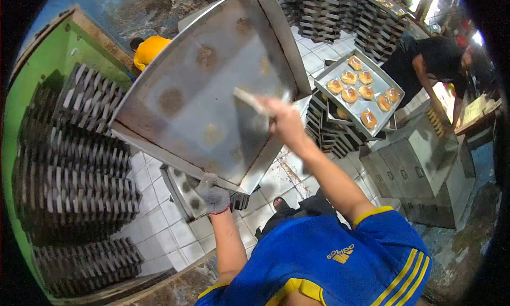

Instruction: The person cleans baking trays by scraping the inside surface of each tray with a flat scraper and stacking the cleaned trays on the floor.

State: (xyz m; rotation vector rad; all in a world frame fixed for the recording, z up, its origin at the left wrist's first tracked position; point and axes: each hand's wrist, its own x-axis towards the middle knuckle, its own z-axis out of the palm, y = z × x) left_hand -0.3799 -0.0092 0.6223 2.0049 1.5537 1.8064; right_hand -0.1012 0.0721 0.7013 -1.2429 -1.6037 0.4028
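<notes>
My left hand (213,193), in a grey glove with a red cuff, grips the near edge of a large metal tray (212,93). The tray is tilted up in front of me, with brown round stains and yellowish spots on its inner face. Over the tray's right part, my bare right hand (284,121) is closed round a light-coloured tool (249,101), perhaps a scraper; its outline is smeared by motion. Whether the tool touches the tray cannot be told.
Stacked trays (79,184) line the left wall. Right of me, a tray (323,83) holds several buns (349,95) on another stack. One person (435,56) in black bends over metal boxes (409,162); another (150,51) in yellow is behind my tray.
</notes>
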